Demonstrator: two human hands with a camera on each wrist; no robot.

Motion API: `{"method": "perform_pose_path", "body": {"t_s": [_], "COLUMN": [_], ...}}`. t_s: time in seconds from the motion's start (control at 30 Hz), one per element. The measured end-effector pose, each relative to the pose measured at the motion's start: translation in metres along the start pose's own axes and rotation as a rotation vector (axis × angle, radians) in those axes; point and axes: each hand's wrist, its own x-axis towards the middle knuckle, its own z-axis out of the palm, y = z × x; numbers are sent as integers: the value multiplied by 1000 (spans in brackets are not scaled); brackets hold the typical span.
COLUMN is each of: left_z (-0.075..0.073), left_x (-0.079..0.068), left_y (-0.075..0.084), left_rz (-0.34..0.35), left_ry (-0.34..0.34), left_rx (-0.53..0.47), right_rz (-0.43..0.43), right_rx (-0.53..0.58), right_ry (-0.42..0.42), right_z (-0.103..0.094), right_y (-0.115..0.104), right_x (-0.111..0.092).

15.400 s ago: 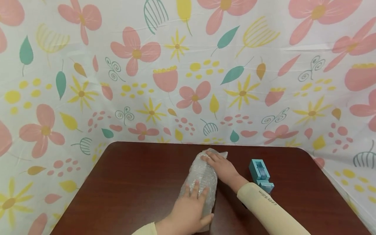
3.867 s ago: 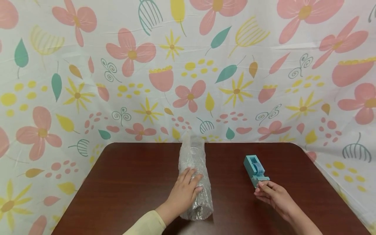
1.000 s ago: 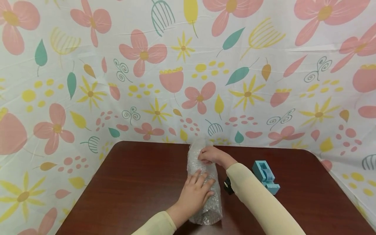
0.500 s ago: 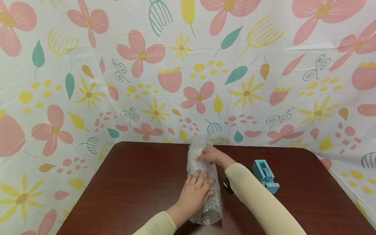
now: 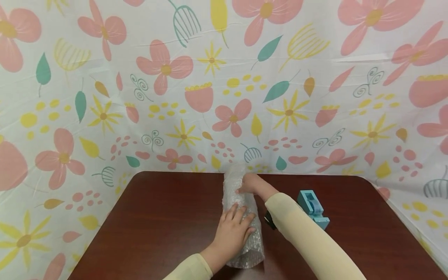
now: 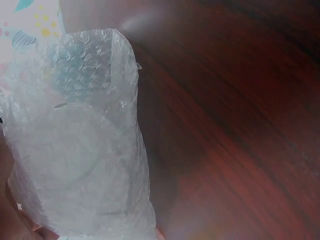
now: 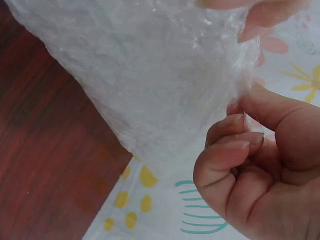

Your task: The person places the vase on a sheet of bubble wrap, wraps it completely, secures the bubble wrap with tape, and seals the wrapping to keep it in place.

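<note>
A bundle rolled in bubble wrap (image 5: 231, 186) lies lengthwise on the dark wooden table. Through the plastic, a faint round outline shows in the left wrist view, where the wrap (image 6: 85, 150) fills the left side. My left hand (image 5: 231, 231) rests on the near half with fingers spread. At the far half, my right hand (image 5: 252, 184) bends down over the right side. Close up, this hand (image 7: 260, 165) has curled fingers, with thumb and index finger pinching a small strip of clear tape (image 7: 255, 126) right beside the wrap.
A light blue tape dispenser (image 5: 313, 208) holding a clear roll stands to the right of the bundle, beside my right sleeve (image 5: 308, 237). A white cloth with printed flowers (image 5: 168, 70) hangs behind the table's far edge (image 5: 182, 173).
Earlier my right hand was at the dispenser's front; now it is over the bundle's far half. Within the last second it has tipped slightly downward. My left hand stays on the wrap.
</note>
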Motion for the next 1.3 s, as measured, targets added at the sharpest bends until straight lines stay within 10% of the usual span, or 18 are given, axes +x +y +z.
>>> {"method": "perform_pose_path", "body": {"t_s": [0.53,0.9,1.3], "left_z": [-4,-6,-2], "left_x": [-1,-7,-10], "left_y": [-6,-11,-13], "left_rz": [-12,-27,-45], "left_ry": [-19,-47,-23], "left_rx": [-15,-98,-97], "right_rz": [49,-70,18], "right_rx": [-39,629,587], "right_ry": [72,-198,-129], "right_z": [9,11,9], "right_y": [-1,41,29], "right_x": [0,-9,-14]}}
